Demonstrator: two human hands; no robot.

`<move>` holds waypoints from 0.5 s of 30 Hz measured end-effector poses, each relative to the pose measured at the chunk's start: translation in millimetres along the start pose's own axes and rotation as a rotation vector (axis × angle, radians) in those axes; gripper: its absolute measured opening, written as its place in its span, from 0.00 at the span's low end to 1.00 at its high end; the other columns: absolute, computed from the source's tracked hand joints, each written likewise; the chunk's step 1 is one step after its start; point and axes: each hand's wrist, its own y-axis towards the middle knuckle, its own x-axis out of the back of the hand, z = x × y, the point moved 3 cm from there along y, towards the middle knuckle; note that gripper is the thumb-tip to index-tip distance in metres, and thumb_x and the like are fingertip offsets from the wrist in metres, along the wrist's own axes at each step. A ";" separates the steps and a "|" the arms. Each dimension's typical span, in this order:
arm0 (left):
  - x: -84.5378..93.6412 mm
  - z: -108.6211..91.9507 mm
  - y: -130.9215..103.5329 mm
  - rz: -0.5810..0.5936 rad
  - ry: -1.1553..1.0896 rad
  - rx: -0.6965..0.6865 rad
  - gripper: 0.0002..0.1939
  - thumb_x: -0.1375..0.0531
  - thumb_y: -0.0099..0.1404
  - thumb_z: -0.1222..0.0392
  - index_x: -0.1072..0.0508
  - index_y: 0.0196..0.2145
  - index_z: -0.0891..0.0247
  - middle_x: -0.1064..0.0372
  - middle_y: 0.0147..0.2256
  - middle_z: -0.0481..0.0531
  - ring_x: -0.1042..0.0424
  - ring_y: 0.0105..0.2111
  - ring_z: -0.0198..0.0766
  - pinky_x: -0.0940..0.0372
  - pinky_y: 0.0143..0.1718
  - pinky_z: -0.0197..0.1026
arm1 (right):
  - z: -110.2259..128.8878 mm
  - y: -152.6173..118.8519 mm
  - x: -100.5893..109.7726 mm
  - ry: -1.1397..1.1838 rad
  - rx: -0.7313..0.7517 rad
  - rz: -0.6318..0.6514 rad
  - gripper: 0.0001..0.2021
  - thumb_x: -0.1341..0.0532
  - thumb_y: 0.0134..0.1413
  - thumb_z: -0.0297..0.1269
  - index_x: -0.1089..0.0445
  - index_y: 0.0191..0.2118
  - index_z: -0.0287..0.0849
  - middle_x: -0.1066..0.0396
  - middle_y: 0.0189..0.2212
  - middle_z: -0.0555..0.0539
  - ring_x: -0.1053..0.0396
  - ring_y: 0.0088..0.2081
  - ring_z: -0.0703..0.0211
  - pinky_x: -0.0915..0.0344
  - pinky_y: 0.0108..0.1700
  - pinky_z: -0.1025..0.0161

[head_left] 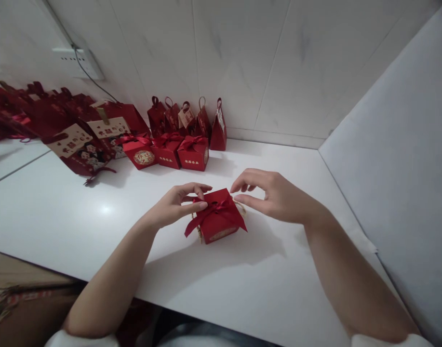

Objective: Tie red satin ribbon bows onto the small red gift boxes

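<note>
A small red gift box stands on the white table in front of me, with a red ribbon bow tied on its top. Gold cord shows at its right side, and more hangs at its left. My left hand is at the box's left top edge, thumb over the lid near the bow and fingers apart. Whether its fingertips press on the box I cannot tell. Just off the right top corner hovers my right hand, thumb and fingers apart with nothing between them.
Behind stand three red boxes with bows and several small red handled boxes along the tiled wall. Larger red gift bags crowd the left. A white panel borders the right; a cardboard box sits below the table's front edge.
</note>
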 end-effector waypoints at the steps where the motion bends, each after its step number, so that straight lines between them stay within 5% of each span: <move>1: -0.1 1.0 0.3 -0.008 0.007 -0.002 0.11 0.36 0.62 0.53 0.29 0.31 0.64 0.33 0.57 0.59 0.34 0.57 0.50 0.37 0.55 0.50 | -8.8 0.4 -0.9 0.004 -0.051 0.038 0.06 0.39 0.60 0.38 0.28 0.41 0.44 0.26 0.39 0.48 0.29 0.38 0.58 0.32 0.40 0.60; 8: -5.8 3.5 0.8 -0.059 0.074 -0.109 0.13 0.35 0.61 0.51 0.25 0.40 0.61 0.34 0.56 0.60 0.34 0.56 0.49 0.36 0.56 0.50 | -26.3 8.4 -31.0 0.076 -0.084 0.172 0.06 0.38 0.59 0.37 0.26 0.39 0.44 0.27 0.37 0.48 0.31 0.36 0.60 0.36 0.39 0.61; 15: -16.3 -0.2 -1.7 -0.141 0.223 -0.140 0.10 0.36 0.63 0.50 0.20 0.36 0.58 0.33 0.54 0.55 0.29 0.46 0.43 0.34 0.49 0.45 | -25.3 9.4 -34.3 0.162 -0.156 0.216 0.09 0.42 0.62 0.39 0.30 0.32 0.42 0.29 0.30 0.50 0.36 0.30 0.62 0.39 0.34 0.63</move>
